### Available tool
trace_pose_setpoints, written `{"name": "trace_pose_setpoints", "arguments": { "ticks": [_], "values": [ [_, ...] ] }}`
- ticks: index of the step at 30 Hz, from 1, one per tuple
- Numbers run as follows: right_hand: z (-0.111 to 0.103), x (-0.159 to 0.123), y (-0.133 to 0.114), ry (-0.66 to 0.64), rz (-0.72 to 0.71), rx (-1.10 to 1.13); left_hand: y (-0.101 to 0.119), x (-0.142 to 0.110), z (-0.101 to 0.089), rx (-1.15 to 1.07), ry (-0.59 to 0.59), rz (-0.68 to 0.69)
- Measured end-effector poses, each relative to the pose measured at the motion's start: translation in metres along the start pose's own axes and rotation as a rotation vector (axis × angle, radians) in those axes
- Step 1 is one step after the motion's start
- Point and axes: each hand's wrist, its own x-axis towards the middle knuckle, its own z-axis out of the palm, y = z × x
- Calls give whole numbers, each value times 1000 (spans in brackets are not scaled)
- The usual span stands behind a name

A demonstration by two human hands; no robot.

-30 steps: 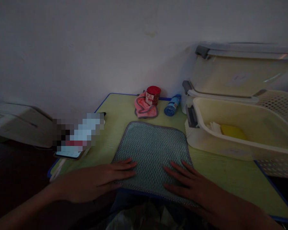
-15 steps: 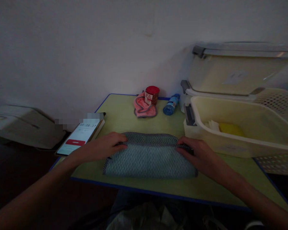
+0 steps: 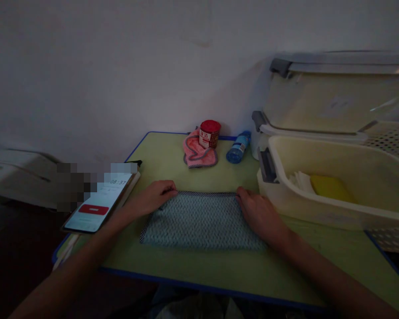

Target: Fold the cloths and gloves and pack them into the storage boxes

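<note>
A grey-green woven cloth, folded in half, lies flat on the yellow-green table. My left hand rests at the cloth's far left corner, fingers curled and pinching the edge. At the far right corner sits my right hand, its fingers bent down onto the cloth's edge. Both forearms reach in from the near side.
A phone with a lit screen lies at the table's left edge. At the back stand a pink cloth, a red can and a lying blue bottle. A cream basket holding a yellow item fills the right side.
The cloth was spread open with my hands flat on its near edge. The near half was brought over onto the far half, and my hands now hold the far corners.
</note>
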Motion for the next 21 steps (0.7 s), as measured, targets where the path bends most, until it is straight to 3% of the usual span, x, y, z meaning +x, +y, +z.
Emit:
{"name": "trace_pose_setpoints", "arguments": {
  "ticks": [12, 21],
  "values": [
    [5, 6, -5, -27, 8, -159, 11, -3, 12, 110, 79, -60],
    [1, 4, -10, -46, 17, -177, 3, -6, 18, 248, 120, -33]
  ]
}}
